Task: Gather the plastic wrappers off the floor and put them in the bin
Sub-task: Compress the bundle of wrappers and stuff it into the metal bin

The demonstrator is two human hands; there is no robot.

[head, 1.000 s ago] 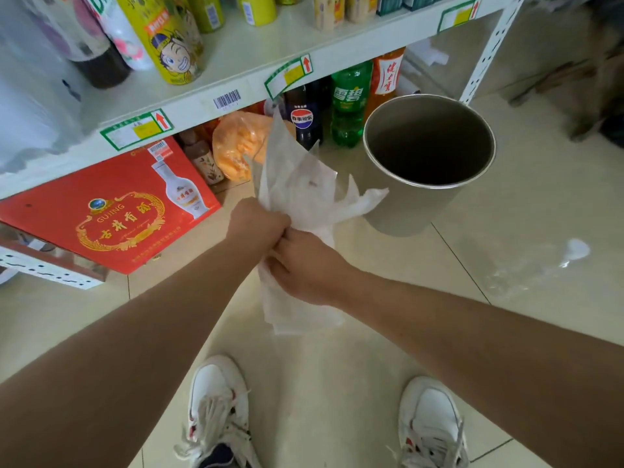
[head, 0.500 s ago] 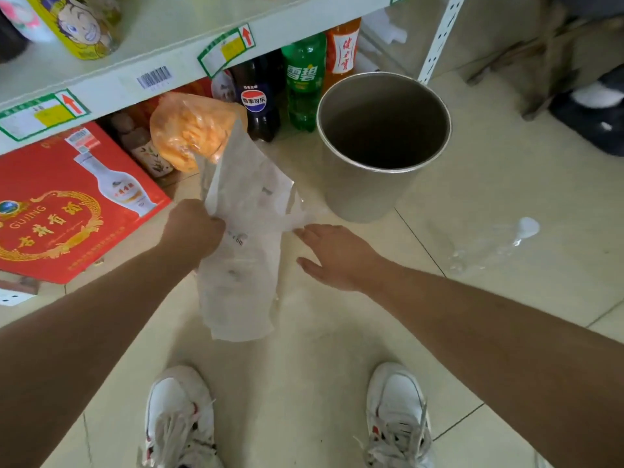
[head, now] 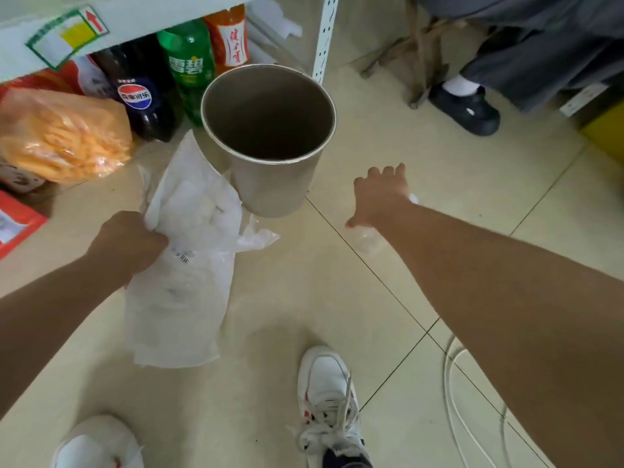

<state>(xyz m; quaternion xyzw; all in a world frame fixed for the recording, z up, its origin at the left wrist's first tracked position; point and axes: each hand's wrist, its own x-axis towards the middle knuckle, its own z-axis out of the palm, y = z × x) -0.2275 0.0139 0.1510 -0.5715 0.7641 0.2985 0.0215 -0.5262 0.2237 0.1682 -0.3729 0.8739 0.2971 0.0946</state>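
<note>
Now the left hand (head: 130, 239) grips a bundle of white plastic wrappers (head: 189, 251) just short of the empty metal bin (head: 270, 136), while the right hand (head: 380, 197), fingers spread and empty, reaches over a clear wrapper (head: 368, 236) on the tiled floor (head: 439, 157). Best pinch that slippery film at a raised crease. Shelving with soda bottles (head: 189, 67) stands beyond the left hand.

A pale tiled floor (head: 297, 298) is seen. A round bin (head: 275, 184) is stood on it, between the two hands' fingers. What may be a clear wrapper (head: 366, 239) is laid flat just under the right fingers (head: 388, 173). Drink bottles (head: 189, 72) are lined up beyond the bin.
</note>
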